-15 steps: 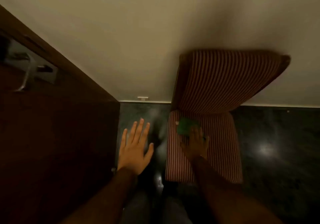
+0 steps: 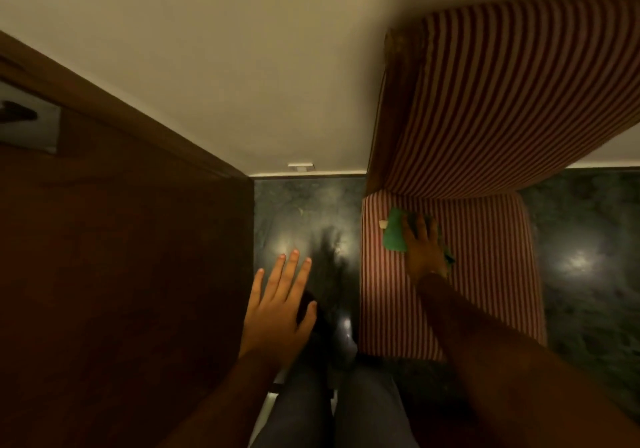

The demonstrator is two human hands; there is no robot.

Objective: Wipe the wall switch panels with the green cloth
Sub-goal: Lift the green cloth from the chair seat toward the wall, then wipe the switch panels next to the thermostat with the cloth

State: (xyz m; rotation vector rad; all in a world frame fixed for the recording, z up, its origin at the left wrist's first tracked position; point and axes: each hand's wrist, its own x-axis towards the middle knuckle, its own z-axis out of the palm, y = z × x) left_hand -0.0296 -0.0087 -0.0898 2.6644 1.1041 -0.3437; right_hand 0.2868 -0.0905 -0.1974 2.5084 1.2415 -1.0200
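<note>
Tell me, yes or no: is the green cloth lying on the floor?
No. The green cloth lies on the seat of the striped chair, with the right hand on it.

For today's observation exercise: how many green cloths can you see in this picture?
1. The green cloth lies on the striped chair seat, under the right hand. The left hand is empty. Others may lie out of view.

The cloth (image 2: pixel 394 234) on the chair (image 2: pixel 485 274) has been covered further by the right hand (image 2: pixel 424 250); the wall panel at the far edge is lost from view.
</note>
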